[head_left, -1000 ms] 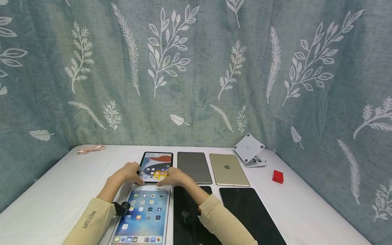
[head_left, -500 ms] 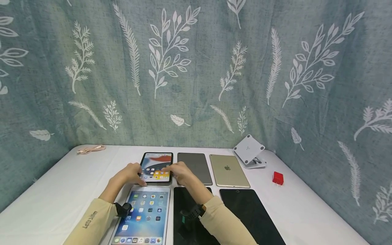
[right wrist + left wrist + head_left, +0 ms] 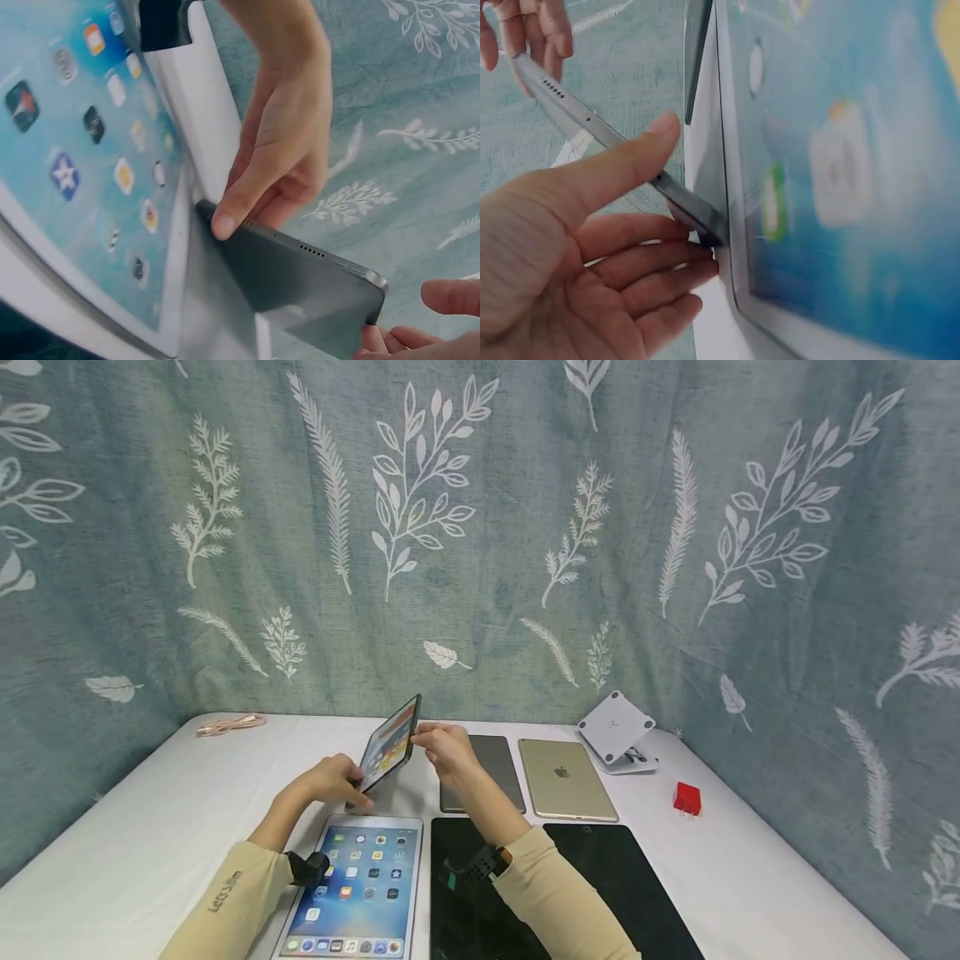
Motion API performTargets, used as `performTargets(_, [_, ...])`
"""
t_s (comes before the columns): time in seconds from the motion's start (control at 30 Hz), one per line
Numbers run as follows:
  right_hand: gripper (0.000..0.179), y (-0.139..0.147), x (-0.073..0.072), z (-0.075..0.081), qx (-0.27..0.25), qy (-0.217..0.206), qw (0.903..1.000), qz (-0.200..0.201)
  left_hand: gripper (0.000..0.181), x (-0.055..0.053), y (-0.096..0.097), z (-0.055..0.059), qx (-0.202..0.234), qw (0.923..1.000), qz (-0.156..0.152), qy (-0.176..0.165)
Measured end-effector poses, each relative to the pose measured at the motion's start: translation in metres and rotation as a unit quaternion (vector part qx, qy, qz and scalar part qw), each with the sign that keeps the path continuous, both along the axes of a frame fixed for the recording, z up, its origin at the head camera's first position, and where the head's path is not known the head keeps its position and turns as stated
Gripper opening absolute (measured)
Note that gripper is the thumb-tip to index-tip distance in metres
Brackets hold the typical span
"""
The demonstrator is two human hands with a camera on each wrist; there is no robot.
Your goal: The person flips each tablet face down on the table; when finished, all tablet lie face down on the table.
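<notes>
A small tablet [image 3: 387, 746] with a lit screen is tilted up on edge, its right side raised. My left hand [image 3: 336, 781] grips its lower left edge; in the left wrist view the thumb [image 3: 641, 154] lies over the edge and the fingers are under it. The dark back of the tablet [image 3: 300, 289] faces the right wrist camera. At the raised edge, fingertips of my right hand [image 3: 450, 750] touch the corner, with the thumb apart from it in the right wrist view. A larger white tablet [image 3: 360, 877] lies in front, screen lit.
Two dark-screened tablets lie at the front: one black tablet [image 3: 472, 893] beneath my right forearm, another black tablet [image 3: 615, 877] beside it. Behind them are a grey tablet [image 3: 495, 768] and a gold tablet [image 3: 566, 781]. A folding stand [image 3: 615, 731], red charger [image 3: 687, 799] and coiled cable [image 3: 231, 724] sit farther out.
The small tablet lay flat earlier; its right side has been raised by my right hand, which moved up and back. My left hand stays at the lower left edge.
</notes>
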State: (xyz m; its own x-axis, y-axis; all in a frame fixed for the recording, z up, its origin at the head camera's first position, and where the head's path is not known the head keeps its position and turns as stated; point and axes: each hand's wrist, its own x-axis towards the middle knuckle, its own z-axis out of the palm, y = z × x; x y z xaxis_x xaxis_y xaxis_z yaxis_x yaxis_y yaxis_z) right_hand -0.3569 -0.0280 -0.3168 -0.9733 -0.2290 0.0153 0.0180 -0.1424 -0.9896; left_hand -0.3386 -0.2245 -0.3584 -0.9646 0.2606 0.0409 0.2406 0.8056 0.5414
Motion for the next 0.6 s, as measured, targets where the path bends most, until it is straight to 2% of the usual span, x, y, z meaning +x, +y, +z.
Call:
performTargets(0.13, [0.043,0.000,0.001,0.007,-0.007,0.010,0.9999,-0.004,0.020,-0.003,0.006,-0.001,0.043,0.9985,-0.033,-0.011])
performTargets(0.33, [0.045,-0.003,0.004,0.014,-0.008,0.027,0.9995,0.011,0.017,-0.005,0.011,-0.002,0.061,0.9972,-0.040,-0.019])
performTargets(0.47, [0.049,-0.008,0.005,0.013,-0.016,0.029,0.9992,0.021,0.030,-0.006,0.009,0.000,0.054,0.9978,-0.032,-0.023])
performTargets(0.6, [0.048,-0.018,0.007,0.011,-0.009,0.027,0.9992,0.028,0.046,-0.007,0.003,0.008,0.087,0.9950,-0.047,-0.018])
